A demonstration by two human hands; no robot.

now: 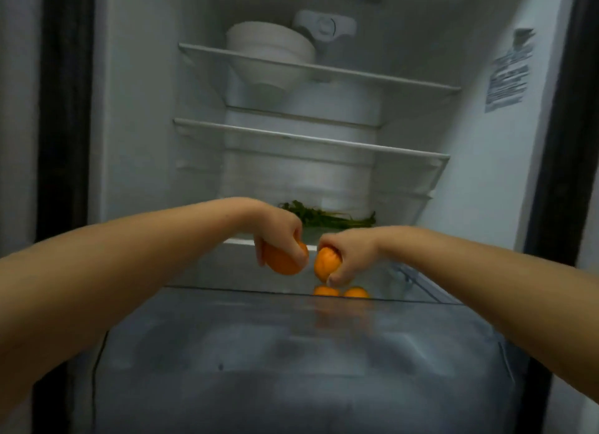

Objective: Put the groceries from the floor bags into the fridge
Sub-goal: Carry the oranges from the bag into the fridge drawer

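Both my arms reach into the open fridge. My left hand (pixel 278 236) grips an orange (pixel 282 261) from above. Just to its right, my right hand (pixel 346 255) holds a second orange (pixel 324 263). Both fruits hang above the pulled-out clear crisper drawer (pixel 291 336). Two more oranges (pixel 325 291) (pixel 356 292) lie in the drawer directly below my right hand, half hidden by its front rim. The floor bags are out of view.
A bunch of green herbs (pixel 327 218) lies on the lowest shelf behind my hands. Stacked white bowls (pixel 270 44) stand on the top glass shelf (pixel 324 69). The middle shelf (pixel 311 140) carries nothing visible. A label sticker (pixel 509 73) is on the right inner wall.
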